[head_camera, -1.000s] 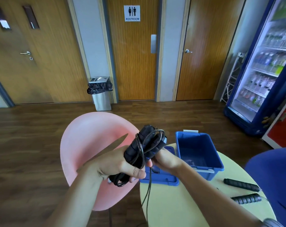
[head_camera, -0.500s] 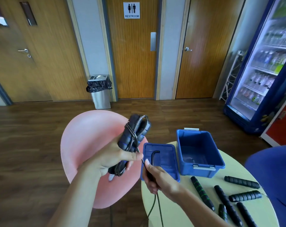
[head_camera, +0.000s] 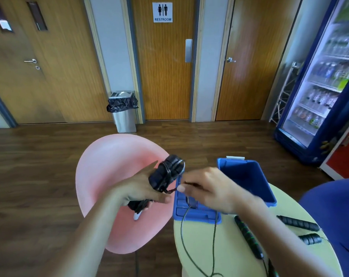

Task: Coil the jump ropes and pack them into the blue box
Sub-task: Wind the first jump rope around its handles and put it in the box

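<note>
Two bare hands at work, mid-wrap on one jump rope; packing not yet begun by the look of it.

Round table (head_camera: 199, 238) at near right. Pink chair (head_camera: 113, 166) to its left, under the hands.

Blue box (head_camera: 266, 189) on the table's far part, mouth up, no rope visible inside from this angle. Blue lid (head_camera: 197, 214) flat on the table, just left of the box; touching it or not, cannot tell, since the right hand hides the join.

Left hand (head_camera: 141, 188): fingers and thumb curled round the lower half of the handle bundle (head_camera: 166, 172), one finger straight along its far side. Bundle held in the air over the chair's right edge, left of the lid and well left of the box. Long axis tilted, low end near-left, top end far-right, leaning toward the box.

Right hand (head_camera: 207, 186): between bundle and box, above the lid, pinching the cord (head_camera: 182, 232) at thumb and fingertip just right of the bundle. Slack dropping from the pinch across the lid and the table's near-left edge, out of view below.

Spare handles (head_camera: 247, 236) on the table at near right, apart from the hands.

Judgement: next move another turn round the bundle, across its long axis. Free cord to the near right of the grip, so right hand best placed to carry it round. Right hand nearer the box, but load in the left. Risk: loops slipping off the top end.
</note>
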### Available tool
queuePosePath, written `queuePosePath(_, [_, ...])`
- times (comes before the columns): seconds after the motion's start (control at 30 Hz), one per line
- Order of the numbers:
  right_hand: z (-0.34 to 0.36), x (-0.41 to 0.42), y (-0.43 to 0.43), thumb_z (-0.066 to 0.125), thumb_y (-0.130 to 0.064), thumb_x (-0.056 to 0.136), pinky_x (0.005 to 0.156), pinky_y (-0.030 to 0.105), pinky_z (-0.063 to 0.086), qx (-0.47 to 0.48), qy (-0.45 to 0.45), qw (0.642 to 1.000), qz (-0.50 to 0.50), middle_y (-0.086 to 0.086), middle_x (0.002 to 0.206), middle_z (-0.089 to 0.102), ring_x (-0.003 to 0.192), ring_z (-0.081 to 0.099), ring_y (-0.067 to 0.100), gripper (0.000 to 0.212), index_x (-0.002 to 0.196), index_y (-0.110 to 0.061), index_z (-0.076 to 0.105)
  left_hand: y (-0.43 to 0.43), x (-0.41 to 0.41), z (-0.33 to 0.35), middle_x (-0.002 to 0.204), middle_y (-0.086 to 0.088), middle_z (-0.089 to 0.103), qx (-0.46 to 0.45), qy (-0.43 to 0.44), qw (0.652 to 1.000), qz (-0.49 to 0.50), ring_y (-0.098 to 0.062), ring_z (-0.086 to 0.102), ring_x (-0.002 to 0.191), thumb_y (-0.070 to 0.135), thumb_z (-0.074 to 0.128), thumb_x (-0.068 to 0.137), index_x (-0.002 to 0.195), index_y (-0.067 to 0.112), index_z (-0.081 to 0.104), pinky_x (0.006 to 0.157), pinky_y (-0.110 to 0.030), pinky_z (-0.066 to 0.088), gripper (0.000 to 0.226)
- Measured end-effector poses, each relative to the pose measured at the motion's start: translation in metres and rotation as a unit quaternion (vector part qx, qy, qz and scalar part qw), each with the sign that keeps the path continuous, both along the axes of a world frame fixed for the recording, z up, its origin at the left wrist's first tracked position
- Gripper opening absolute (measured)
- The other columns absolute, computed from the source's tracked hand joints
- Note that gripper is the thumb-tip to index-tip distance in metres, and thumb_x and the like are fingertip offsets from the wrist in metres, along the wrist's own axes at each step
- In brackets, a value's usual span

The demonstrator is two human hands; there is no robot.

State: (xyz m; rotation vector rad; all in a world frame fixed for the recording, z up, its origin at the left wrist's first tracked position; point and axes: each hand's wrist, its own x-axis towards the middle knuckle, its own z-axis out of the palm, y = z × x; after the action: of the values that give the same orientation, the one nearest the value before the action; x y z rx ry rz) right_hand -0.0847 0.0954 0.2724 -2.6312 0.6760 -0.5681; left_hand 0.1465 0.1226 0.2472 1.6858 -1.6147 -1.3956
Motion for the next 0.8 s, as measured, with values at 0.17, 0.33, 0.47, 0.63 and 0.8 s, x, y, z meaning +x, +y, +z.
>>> queuePosePath(0.17, [0.046, 0.031, -0.031, 0.071, -0.035, 0.083, 0.057, 0.03, 0.042, 0.007, 0.008, 0.998, 0.069, 0.004, 0.064, 0.061, 0.058, 0.051, 0.016, 0.023, 0.075, -0.014, 0.064, 0.005, -0.031, 0.023, 0.078, 0.001, 0.071, -0.009, -0.119, 0.989, -0.092, -0.022, 0.065, 0.07, 0.057, 0.086, 0.047, 0.116, 0.032, 0.052, 0.075, -0.043, 0.059, 0.081])
queuePosePath(0.33, [0.058, 0.049, -0.051, 0.088, -0.024, 0.064, 0.052, 0.028, 0.029, 0.128, 0.013, 0.986, 0.11, 0.009, 0.059, 0.051, 0.053, 0.04, 0.012, 0.038, 0.074, -0.009, 0.054, 0.017, -0.045, 0.036, 0.086, -0.005, 0.072, -0.032, -0.134, 0.984, -0.114, -0.017, 0.067, 0.067, 0.071, 0.071, 0.046, 0.107, 0.041, 0.056, 0.075, -0.035, 0.058, 0.069])
queuePosePath(0.47, [0.046, 0.054, -0.067, 0.071, -0.012, 0.084, 0.049, 0.017, 0.036, 0.272, 0.007, 0.957, 0.105, 0.001, 0.063, 0.054, 0.051, 0.047, 0.006, 0.021, 0.079, -0.01, 0.051, 0.022, -0.041, 0.044, 0.072, -0.014, 0.063, -0.08, -0.021, 0.994, -0.066, -0.026, 0.058, 0.063, 0.058, 0.073, 0.059, 0.099, 0.014, 0.063, 0.062, -0.039, 0.05, 0.061])
queuePosePath(0.63, [0.023, 0.043, -0.079, 0.058, -0.016, 0.083, 0.056, 0.014, 0.04, 0.362, -0.055, 0.924, 0.114, -0.014, 0.057, 0.059, 0.053, 0.051, -0.004, 0.026, 0.063, -0.031, 0.065, 0.019, -0.027, 0.059, 0.067, -0.009, 0.059, -0.118, 0.062, 0.99, -0.04, -0.027, 0.053, 0.064, 0.05, 0.072, 0.068, 0.083, 0.017, 0.061, 0.053, -0.03, 0.044, 0.038])
queuePosePath(0.8, [0.008, 0.033, -0.069, 0.028, -0.027, 0.104, 0.04, 0.019, 0.027, 0.426, -0.147, 0.893, 0.0, -0.011, 0.047, 0.034, 0.036, 0.026, 0.005, 0.04, 0.071, -0.015, 0.047, 0.011, -0.028, 0.069, 0.064, -0.006, 0.059, -0.181, 0.148, 0.972, 0.026, -0.018, 0.052, 0.046, 0.044, 0.069, 0.077, 0.1, 0.015, 0.052, 0.047, -0.028, 0.043, 0.04])
